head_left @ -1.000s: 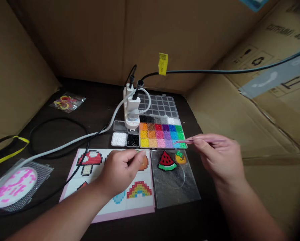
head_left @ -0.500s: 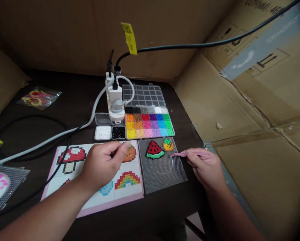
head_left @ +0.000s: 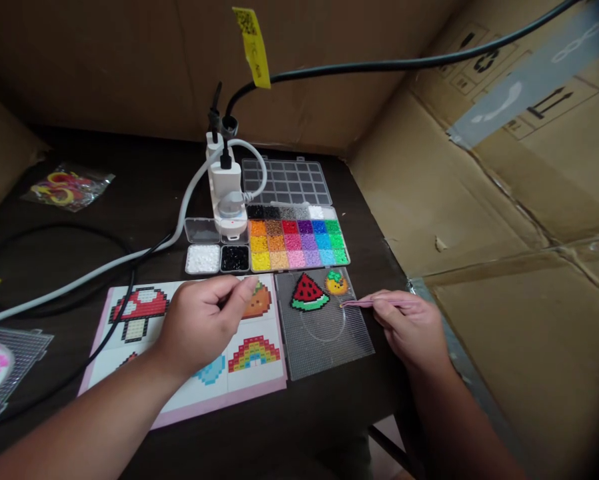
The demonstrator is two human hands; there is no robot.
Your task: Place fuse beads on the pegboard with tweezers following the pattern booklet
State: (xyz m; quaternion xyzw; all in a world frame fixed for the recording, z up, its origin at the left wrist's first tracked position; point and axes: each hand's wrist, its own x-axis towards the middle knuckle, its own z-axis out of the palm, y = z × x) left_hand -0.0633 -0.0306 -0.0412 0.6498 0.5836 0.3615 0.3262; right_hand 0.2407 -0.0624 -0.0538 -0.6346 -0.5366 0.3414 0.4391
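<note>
My right hand (head_left: 412,330) grips pink tweezers (head_left: 387,302), whose tips reach the right part of the clear pegboard (head_left: 319,357), just below an orange bead fruit (head_left: 336,283). A bead watermelon slice (head_left: 308,292) lies to the left of that fruit, and a clear ring (head_left: 324,339) shows beneath them. My left hand (head_left: 204,320) is closed above the pattern sheet (head_left: 179,407), partly covering its pictures; whatever its fingers may hold is hidden. Printed on the sheet are a red mushroom (head_left: 142,307) and a rainbow (head_left: 254,355).
Behind the pegboard sits a bead box (head_left: 298,243) with many colours. Small boxes of white beads (head_left: 203,259) and black beads (head_left: 235,258) stand beside it. A power strip (head_left: 229,200), cables, a plastic bag (head_left: 69,187) and cardboard walls (head_left: 299,120) surround the work.
The camera view has shifted slightly, so the objects appear a little higher. Both hands keep nearly the same places, and the tweezers' tips stay near the same part of the pegboard.
</note>
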